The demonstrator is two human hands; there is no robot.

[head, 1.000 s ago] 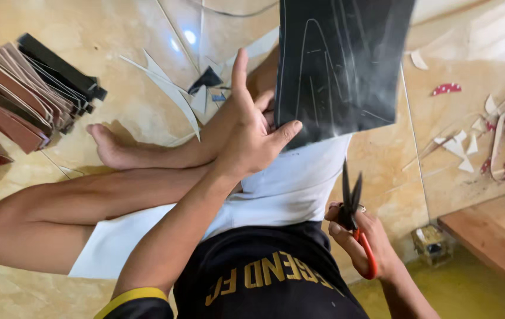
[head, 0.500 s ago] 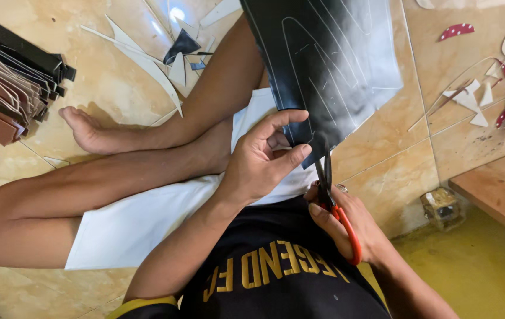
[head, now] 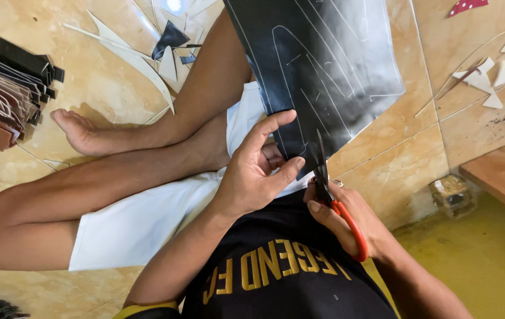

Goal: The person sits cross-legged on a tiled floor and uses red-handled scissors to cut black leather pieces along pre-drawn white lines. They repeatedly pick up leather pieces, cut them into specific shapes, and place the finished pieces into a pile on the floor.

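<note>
A tiled floor (head: 418, 147) is seen beneath crossed bare legs. A black sheet (head: 323, 65), marked with pale outlines, is held over the lap and floor. Its lower edge is pinched by the left hand (head: 252, 174), thumb and fingers (head: 270, 127) closed on it. Red-handled scissors (head: 332, 198) are gripped by the right hand (head: 350, 221), blades at the sheet's lower edge. Stacked strips (head: 1, 97) and pale offcuts (head: 140, 56) are noted at left.
</note>
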